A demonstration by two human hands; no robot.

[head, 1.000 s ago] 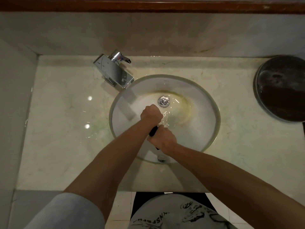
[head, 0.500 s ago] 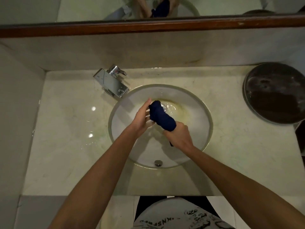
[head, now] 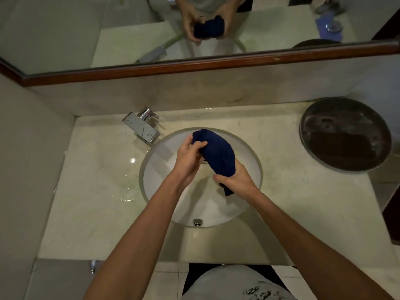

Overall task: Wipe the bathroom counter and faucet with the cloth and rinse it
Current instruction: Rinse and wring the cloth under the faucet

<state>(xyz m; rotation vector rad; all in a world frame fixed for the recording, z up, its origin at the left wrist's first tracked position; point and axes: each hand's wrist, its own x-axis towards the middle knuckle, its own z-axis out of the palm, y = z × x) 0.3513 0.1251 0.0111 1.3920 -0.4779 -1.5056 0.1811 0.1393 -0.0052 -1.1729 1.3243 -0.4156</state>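
Fingers of both hands clasp the rolled dark cloth (head: 216,154) above the sink (head: 257,169). Its long axis runs far-left to near-right: left hand (head: 188,158) grips the far end, right hand (head: 234,180) the near end, faucet (head: 141,126) far-left.

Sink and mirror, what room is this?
Most likely a bathroom. A round white sink is set into a marble counter, with a chrome faucet beside it and a wood-framed mirror above.
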